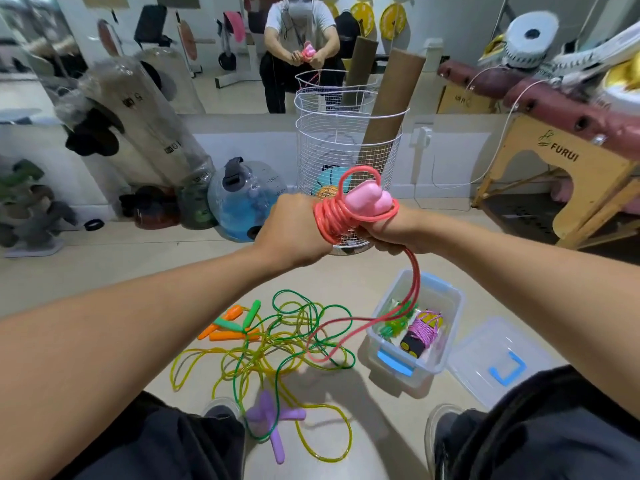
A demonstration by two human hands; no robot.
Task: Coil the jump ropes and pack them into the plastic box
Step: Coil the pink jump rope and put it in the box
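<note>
Both knees crop at bottom edge. Left hand (298, 230) and right hand (394, 233) clamp red rope (332, 216); fingers hidden. Plastic box (446, 341) holds two coiled ropes.

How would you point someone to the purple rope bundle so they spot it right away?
Find the clear plastic box with blue latches on the floor, right of the tangled ropes. Inside, at its right, lies the purple rope bundle, wound tight; only it is purple, beside loose green rope.

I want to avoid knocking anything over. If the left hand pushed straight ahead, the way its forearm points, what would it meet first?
Probably the white wire basket: the left hand, beside the red rope coil, points up and away toward it. Depth is unclear.
</note>
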